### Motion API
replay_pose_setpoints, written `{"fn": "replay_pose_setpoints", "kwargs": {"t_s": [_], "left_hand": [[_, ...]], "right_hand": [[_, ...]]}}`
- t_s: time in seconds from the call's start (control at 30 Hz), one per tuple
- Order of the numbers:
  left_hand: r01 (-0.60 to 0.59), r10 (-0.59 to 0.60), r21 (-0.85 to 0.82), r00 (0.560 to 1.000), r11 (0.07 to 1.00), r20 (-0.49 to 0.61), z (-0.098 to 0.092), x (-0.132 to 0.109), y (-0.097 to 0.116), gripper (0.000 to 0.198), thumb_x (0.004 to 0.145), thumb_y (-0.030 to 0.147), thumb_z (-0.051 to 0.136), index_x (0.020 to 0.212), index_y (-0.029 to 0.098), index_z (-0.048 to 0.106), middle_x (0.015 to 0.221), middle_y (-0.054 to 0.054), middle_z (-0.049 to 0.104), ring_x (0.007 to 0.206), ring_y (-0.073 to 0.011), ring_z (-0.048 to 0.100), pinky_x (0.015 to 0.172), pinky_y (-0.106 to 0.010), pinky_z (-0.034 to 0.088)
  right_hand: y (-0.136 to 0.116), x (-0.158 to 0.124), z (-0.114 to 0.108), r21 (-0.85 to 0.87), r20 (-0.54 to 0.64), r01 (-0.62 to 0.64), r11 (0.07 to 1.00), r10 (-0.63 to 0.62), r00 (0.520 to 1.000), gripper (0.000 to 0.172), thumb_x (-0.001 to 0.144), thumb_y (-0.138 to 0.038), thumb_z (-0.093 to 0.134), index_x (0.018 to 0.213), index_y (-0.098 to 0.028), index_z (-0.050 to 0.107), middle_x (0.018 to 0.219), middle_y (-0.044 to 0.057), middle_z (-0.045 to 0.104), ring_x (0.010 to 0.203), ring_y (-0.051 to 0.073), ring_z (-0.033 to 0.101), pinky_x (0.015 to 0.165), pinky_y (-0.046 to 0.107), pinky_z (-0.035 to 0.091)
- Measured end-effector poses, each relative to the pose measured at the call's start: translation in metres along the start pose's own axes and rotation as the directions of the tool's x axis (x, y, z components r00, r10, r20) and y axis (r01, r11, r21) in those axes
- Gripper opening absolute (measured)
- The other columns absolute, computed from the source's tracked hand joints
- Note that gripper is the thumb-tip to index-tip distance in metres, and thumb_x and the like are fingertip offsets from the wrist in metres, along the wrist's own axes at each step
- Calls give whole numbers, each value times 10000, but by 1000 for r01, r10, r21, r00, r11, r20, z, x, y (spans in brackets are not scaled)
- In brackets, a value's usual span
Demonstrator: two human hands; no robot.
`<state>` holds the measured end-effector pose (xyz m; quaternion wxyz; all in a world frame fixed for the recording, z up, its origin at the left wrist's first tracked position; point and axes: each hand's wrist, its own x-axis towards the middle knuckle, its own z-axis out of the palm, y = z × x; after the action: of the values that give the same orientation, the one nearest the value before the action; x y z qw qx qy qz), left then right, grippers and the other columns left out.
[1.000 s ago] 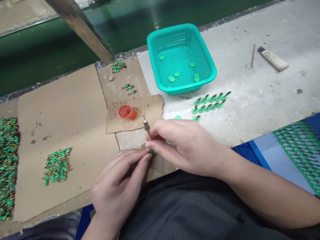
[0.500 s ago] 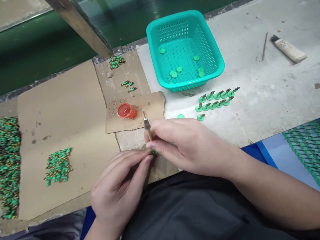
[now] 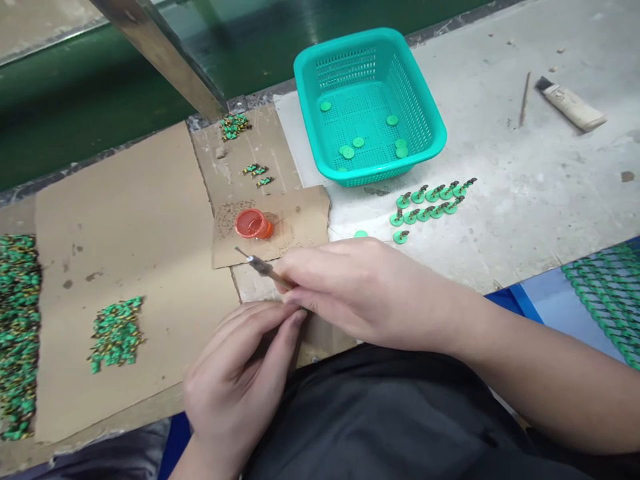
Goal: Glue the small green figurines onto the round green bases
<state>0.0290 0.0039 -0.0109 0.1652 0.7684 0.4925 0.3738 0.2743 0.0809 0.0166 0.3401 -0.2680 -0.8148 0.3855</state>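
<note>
My right hand (image 3: 350, 287) is closed around a thin wooden-handled tool (image 3: 270, 272) with a fine needle-like tip, which points up and left. My left hand (image 3: 240, 367) is pinched shut, its fingertips meeting those of the right. Between them is a small green figurine, now almost wholly hidden by the fingers. Just beyond the hands, a red cup (image 3: 250, 224) of liquid stands on a piece of cardboard (image 3: 305, 217). Several small figurines on round green bases (image 3: 425, 213) stand in rows to the right. A loose green disc (image 3: 361, 235) lies partly behind my right hand.
A teal basket (image 3: 310, 127) at the back holds several green discs (image 3: 349, 153). Piles of green figurines (image 3: 116, 333) lie on cardboard (image 3: 165, 267) at left, with a larger mass (image 3: 19, 333) at the edge. A tube (image 3: 570, 103) and thin stick (image 3: 525, 99) lie far right.
The tool in my right hand has swung from nearly upright to leaning left. The green figurine, seen between the fingertips before, is now covered. My left hand has barely moved.
</note>
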Motion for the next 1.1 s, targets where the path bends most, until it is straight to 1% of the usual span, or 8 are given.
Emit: {"fn": "replay_pose_setpoints", "kwargs": {"t_s": [0.17,0.33,0.43,0.57,0.67,0.8,0.9,1.1], "left_hand": [[4,-4,12,1000,1000,0,1,2,2,236,1038,86,841,1182,272,853,1096,37,863,977,-103,809,1028,-209,649],[-7,7,42,1000,999,8,1,3,3,179,1061,110,819,1152,263,836,1066,25,864,968,-121,823,1004,-228,661],[-20,20,53,1000,998,6,1,5,5,164,1079,125,800,1154,268,832,1060,24,865,956,-118,825,993,-226,662],[2,-2,62,1000,998,1,2,6,7,147,1085,161,808,1166,279,841,1077,12,884,950,-144,840,963,-266,685],[19,-18,66,1000,998,-15,4,4,6,147,1070,182,834,1171,285,861,1077,6,893,942,-163,849,963,-295,696],[18,-16,63,1000,998,-25,4,3,5,149,1050,169,846,1147,279,873,1048,2,890,897,-175,850,932,-312,706],[4,-4,47,1000,999,-15,4,5,6,184,1035,129,840,1146,272,870,1048,-2,892,896,-173,853,922,-303,705],[2,-2,41,1000,999,-16,3,7,9,189,1042,117,820,1146,270,857,1064,-2,895,916,-168,855,935,-294,701]], "right_hand": [[2,6,1,40,8,1,999,-1,1000,195,1189,-93,582,1076,-247,618,1130,-11,817,1003,155,779,838,229,517],[7,8,5,45,22,10,999,-11,1000,157,1185,-106,596,1194,-241,673,1126,1,815,1027,169,775,861,241,524],[6,6,4,47,23,-1,999,0,1000,125,1183,-133,598,1165,-222,683,1067,10,804,951,177,754,831,267,528],[2,-7,4,57,-98,-31,998,36,995,110,1224,-227,598,1153,-235,682,1065,9,807,900,162,738,823,265,541],[2,-19,8,40,-177,-20,999,27,984,94,1231,-225,608,1226,-244,700,1098,12,830,948,161,771,869,267,561],[7,-26,16,48,-179,53,997,-44,983,144,1206,-144,631,1286,-223,722,1169,31,861,1043,171,826,948,284,620],[10,-24,19,53,-167,94,994,-84,982,156,1209,-139,621,1298,-212,726,1214,51,872,1094,183,845,977,301,657],[10,-23,20,21,-170,141,990,-135,976,157,1186,-89,637,1273,-190,720,1285,79,882,1166,189,855,1018,305,678]]}}
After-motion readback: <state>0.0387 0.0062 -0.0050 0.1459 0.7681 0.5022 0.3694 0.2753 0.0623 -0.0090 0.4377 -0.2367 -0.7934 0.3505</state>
